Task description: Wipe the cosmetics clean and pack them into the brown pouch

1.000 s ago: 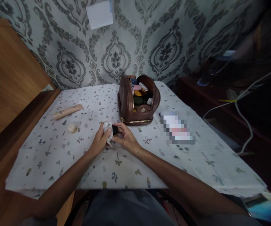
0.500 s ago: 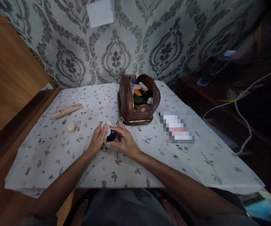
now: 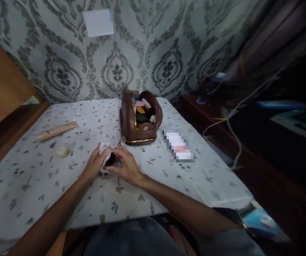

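Note:
Over the near middle of the table, my left hand (image 3: 94,163) is closed on a crumpled white tissue or cloth (image 3: 104,146). The white piece lies against a small round black object (image 3: 110,159), whose exact kind I cannot make out. My right hand (image 3: 126,165) grips that black object from the right, thumb below and fingers above. Beyond the hands stands a brown zip bag (image 3: 139,133), open at the top and filled with several small cosmetic containers. A small cream-coloured cap or jar (image 3: 63,152) sits to the left of my hands.
A beige tube (image 3: 58,131) lies at the table's left. Right of the bag is a blurred-out phone-like object (image 3: 178,145). A patterned white cloth (image 3: 89,202) covers the table. Past its right edge are a white cable (image 3: 238,142) and a clear bottle (image 3: 207,90).
The camera view has turned to the right, so the table and everything on it appear farther left. Both hands keep their hold on the white piece and the black object.

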The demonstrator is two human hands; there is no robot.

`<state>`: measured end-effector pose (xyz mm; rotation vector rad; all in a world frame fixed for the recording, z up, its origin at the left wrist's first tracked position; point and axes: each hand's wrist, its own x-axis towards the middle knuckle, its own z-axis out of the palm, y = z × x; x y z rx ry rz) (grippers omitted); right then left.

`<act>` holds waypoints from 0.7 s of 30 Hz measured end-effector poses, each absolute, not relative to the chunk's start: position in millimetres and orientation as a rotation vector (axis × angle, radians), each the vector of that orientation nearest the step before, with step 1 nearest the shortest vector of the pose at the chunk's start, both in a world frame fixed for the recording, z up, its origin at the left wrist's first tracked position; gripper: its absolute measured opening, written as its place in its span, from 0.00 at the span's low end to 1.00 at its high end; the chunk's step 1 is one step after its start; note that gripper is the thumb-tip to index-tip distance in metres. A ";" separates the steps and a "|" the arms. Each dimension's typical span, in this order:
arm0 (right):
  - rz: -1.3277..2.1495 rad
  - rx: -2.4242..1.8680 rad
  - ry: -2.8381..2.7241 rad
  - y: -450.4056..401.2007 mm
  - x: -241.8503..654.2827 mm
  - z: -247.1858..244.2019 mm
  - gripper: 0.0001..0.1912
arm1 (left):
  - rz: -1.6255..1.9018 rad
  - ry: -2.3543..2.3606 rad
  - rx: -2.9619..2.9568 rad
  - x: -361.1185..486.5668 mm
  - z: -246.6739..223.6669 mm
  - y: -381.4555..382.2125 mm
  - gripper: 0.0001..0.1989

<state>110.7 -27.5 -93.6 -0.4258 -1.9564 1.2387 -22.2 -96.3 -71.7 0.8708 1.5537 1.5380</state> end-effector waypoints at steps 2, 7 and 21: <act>1.201 -0.452 -1.998 -28.3 110.6 -92.9 0.26 | 1.534 1.573 0.873 -24.4 -71.8 -96.1 0.22; 1.167 -0.440 -2.053 -27.5 110.9 -97.1 0.24 | 1.496 1.564 0.791 -29.9 -76.7 -94.3 0.22; 1.687 -0.496 -1.665 -23.3 108.4 -92.7 0.23 | 1.442 1.642 0.728 -27.0 -70.1 -93.9 0.29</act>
